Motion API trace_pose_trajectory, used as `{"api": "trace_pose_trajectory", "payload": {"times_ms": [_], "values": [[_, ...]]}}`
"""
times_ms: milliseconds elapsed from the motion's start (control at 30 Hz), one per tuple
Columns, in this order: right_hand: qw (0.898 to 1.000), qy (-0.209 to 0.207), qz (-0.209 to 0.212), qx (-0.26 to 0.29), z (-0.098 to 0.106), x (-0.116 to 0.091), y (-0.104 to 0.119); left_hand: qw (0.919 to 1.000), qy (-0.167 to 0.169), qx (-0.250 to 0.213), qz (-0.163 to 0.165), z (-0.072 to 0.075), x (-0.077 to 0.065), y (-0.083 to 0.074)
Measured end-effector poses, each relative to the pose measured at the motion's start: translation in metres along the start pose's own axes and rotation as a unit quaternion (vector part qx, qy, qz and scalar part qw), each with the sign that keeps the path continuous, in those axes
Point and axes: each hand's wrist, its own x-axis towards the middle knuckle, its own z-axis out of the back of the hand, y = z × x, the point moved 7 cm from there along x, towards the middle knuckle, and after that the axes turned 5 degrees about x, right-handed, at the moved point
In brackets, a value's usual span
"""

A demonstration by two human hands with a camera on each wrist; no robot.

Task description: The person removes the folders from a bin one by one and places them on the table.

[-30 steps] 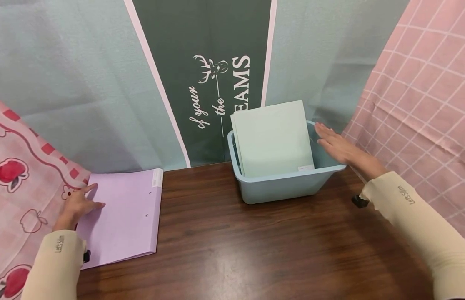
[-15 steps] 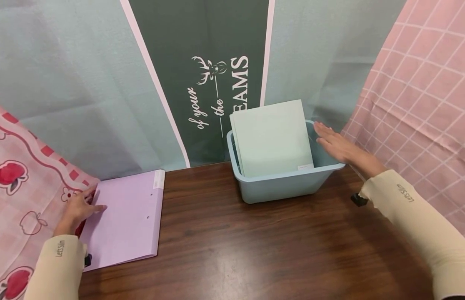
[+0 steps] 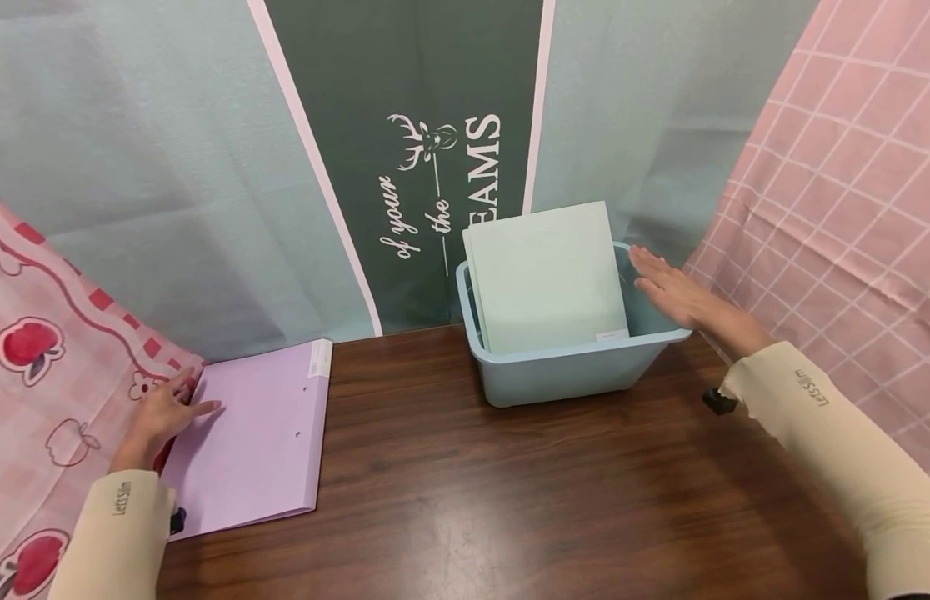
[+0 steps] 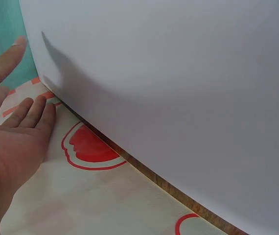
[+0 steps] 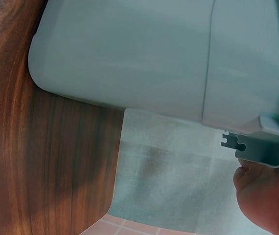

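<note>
A lilac paper folder [image 3: 251,433] with a white label and two punched holes lies on the table at the left. At its left edge is my left hand [image 3: 159,412], thumb extended over the folder and fingers by the curtain. The left wrist view shows this hand [image 4: 12,152] palm visible, fingers loosely bent and holding nothing, beside the folder's pale surface [image 4: 178,63]. My right hand [image 3: 671,287], fingers straight, rests at the right rim of a blue-grey plastic bin [image 3: 562,375]. Pale green folders [image 3: 547,275] lean upright inside it.
The wooden table [image 3: 405,467] runs between folder and bin. An apple-print curtain [image 3: 67,392] borders the left side, a pink checked curtain [image 3: 847,233] the right. A grey-green cloth [image 3: 195,208] hangs behind.
The lilac folder has shifted slightly right, away from the left curtain. My left hand has moved from over the folder to its left edge. The right hand and bin stay put.
</note>
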Motion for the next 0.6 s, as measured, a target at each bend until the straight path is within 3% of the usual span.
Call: {"api": "trace_pose_trajectory", "payload": {"times_ms": [167,400,600], "values": [[1.0,-0.005,0.008,0.003,0.0,0.0,-0.001,0.9995,-0.022,-0.013,-0.017,0.002,0.0,-0.009],[1.0,-0.005,0.017,0.007,0.001,0.0,-0.002,0.9963,-0.03,-0.02,-0.078,0.004,0.002,-0.031],[1.0,-0.004,0.016,0.004,0.001,0.001,-0.003,0.9958,-0.025,-0.032,-0.082,0.003,0.002,-0.049]]}}
